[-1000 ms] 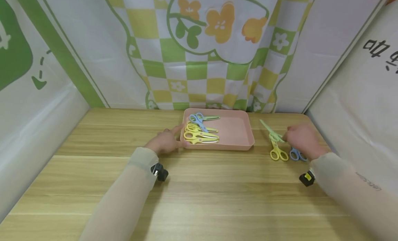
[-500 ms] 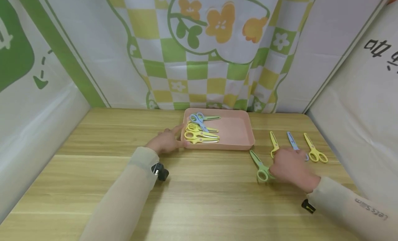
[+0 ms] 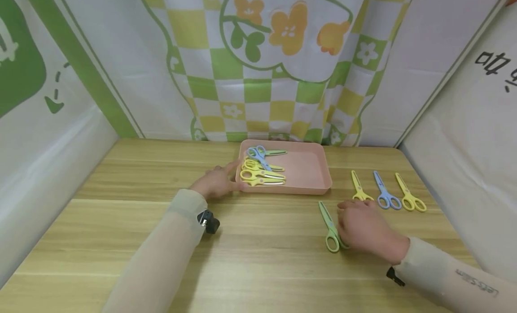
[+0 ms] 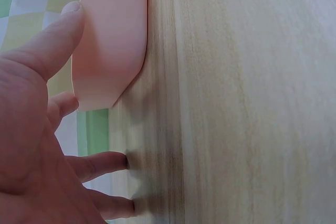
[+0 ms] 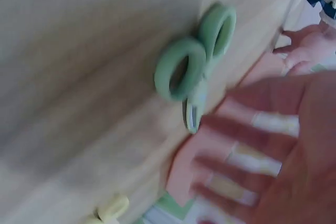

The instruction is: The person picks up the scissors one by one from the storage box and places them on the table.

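A pair of green scissors (image 3: 330,228) lies on the table, its blade toward the tray. Beside its handles is my right hand (image 3: 365,228), fingers extended and spread in the right wrist view and blurred there; the green scissors (image 5: 184,69) show apart from the palm. My left hand (image 3: 216,183) rests at the left end of the pink tray (image 3: 327,180). Thumb and one finger touch its rim in the left wrist view, the other fingers spread toward the table. Inside the tray, blue scissors (image 3: 260,158) lie over green scissors (image 3: 276,152) and several yellow scissors (image 3: 266,174).
To the right, in a row, lie yellow scissors (image 3: 357,187) partly covered by my right hand, blue scissors (image 3: 381,189) and another yellow pair (image 3: 408,194). A patterned curtain (image 3: 258,89) hangs behind the table (image 3: 262,259), with white cloth on both sides.
My right hand carried the green scissors from above the scissors row down toward the front left, where they now lie on the table, let go. My left hand stayed on the tray.
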Available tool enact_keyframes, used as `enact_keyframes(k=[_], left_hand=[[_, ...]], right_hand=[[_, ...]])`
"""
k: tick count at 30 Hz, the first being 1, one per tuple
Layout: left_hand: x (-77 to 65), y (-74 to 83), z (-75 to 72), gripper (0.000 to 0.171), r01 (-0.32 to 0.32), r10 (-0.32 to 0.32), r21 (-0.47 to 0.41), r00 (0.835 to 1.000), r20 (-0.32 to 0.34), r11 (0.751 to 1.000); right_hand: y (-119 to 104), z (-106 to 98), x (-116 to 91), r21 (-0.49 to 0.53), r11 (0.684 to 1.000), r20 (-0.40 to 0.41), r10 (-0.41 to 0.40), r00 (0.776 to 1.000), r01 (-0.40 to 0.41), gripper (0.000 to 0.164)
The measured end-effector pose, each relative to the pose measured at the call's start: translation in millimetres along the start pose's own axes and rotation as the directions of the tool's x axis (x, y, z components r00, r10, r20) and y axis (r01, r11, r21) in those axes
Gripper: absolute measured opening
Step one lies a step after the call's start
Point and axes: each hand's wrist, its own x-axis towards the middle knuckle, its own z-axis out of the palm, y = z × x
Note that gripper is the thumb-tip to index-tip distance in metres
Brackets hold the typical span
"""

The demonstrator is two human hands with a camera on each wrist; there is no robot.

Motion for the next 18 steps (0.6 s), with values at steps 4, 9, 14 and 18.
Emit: enact_keyframes(k=[4, 9, 14, 18], left_hand=[[-4.9, 4.1, -1.5, 0.102, -0.004, 0.005, -0.008, 1.000, 0.005, 1.000], [-9.3, 6.5, -3.0, 0.098, -0.011, 0.011, -0.015, 1.000, 0.004, 1.000], [-6.7, 3.9, -2.0, 0.100, -0.016, 0.016, -0.010, 1.000, 0.001, 1.000], [-6.7, 4.9, -2.6, 0.101, 0.001, -0.001, -0.012, 1.000, 0.001, 1.000]], right_hand=[[1.2, -1.7, 0.9, 0.034, 0.984, 0.075, -0.177, 0.981, 0.175, 0.035], [0.1, -3.8, 0.7, 0.076, 0.975, 0.174, -0.218, 0.960, 0.207, 0.049], [0.0, -2.6, 1.2, 0.058, 0.977, 0.149, -0.210, 0.966, 0.204, 0.048], [0.6, -1.1, 2.5, 0.044, 0.981, 0.148, -0.191, 0.970, 0.187, 0.048]])
